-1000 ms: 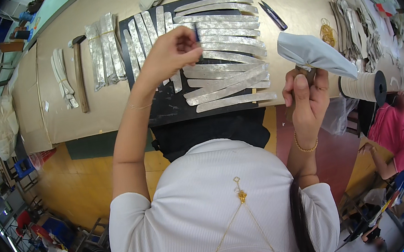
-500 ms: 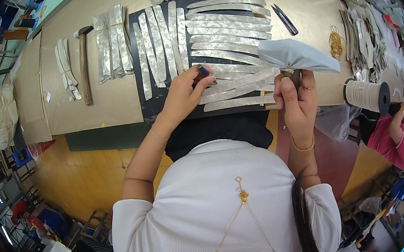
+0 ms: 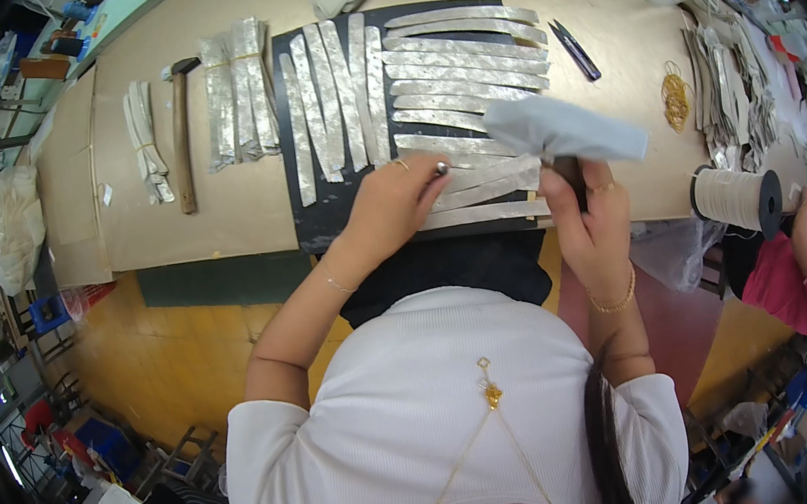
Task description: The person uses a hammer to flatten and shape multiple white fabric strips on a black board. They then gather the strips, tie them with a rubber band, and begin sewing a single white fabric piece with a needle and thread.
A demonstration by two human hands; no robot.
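Observation:
My left hand (image 3: pixel 390 205) is closed around a small pen-like tool, with only its round end (image 3: pixel 442 169) showing; half a second ago it showed a dark blue barrel. My right hand (image 3: pixel 594 224) grips the dark handle of a tool whose head is wrapped in pale blue cloth (image 3: pixel 565 128), gathered and tied at the handle. The cloth is slightly blurred. Below both hands, curved silvery strips (image 3: pixel 465 58) lie in a row on a black board (image 3: pixel 301 226), and some near the hands cross one another. More strips (image 3: pixel 336 94) stand lengthwise on the board's left part.
Left of the board lie a bundle of silvery strips (image 3: pixel 238 96), a hammer (image 3: pixel 183 143) and a thinner tied bundle (image 3: pixel 147 147). To the right are thread snips (image 3: pixel 576 51), yellow rubber bands (image 3: pixel 675 100) and a cord spool (image 3: pixel 731 199). Another person in pink (image 3: pixel 792 285) is at far right.
The cloth-wrapped tool has swung left and a little down over the strips. My left hand has shifted right and turned, so the blue barrel is hidden. The whole view has shifted slightly.

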